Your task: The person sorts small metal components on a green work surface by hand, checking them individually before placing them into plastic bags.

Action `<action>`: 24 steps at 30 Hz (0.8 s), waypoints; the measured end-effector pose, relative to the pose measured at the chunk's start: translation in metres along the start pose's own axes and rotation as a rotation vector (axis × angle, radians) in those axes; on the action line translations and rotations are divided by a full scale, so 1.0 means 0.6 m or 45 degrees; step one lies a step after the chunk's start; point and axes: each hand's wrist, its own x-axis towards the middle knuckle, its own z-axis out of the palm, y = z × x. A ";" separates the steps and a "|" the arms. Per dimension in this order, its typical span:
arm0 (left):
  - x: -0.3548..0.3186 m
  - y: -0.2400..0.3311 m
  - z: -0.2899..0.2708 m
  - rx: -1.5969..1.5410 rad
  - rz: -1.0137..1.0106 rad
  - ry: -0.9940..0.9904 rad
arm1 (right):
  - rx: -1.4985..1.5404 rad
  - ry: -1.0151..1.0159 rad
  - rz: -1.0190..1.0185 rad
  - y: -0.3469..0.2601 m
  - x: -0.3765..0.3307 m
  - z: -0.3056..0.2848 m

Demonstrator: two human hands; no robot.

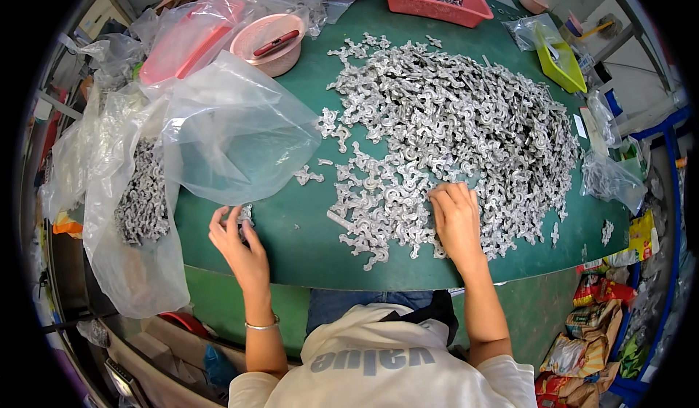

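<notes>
A broad heap of small grey cast metal parts (466, 109) covers the middle and right of the green table (313, 251). At the heap's near edge my right hand (457, 222) reaches down with its fingers curled together among the parts; its fingertips are hidden, so what they grip cannot be made out. To the left, my left hand (244, 251) hovers near the table's front edge with fingers apart. A small metal part (247, 213) shows beside its thumb and index finger. Left of that hand, a clear plastic bag (124, 266) holds many similar parts (144, 197).
A large clear plastic sheet or bag (240, 127) lies beyond my left hand. Further back are a pink basin (280, 62) with a red-handled tool (277, 42), a red tray (437, 7) of metal pieces, and a lime-green tray (564, 69). Coloured sacks (582, 353) stand at the lower right.
</notes>
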 end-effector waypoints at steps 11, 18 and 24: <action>-0.039 0.117 0.043 -0.351 0.263 -0.595 | -0.038 0.172 -0.017 -0.001 0.004 -0.010; -0.040 0.131 0.052 -0.419 0.267 -0.627 | 0.060 0.276 0.040 0.012 -0.004 -0.020; -0.040 0.130 0.059 -0.577 0.208 -0.642 | -0.154 0.248 0.041 0.017 0.001 -0.009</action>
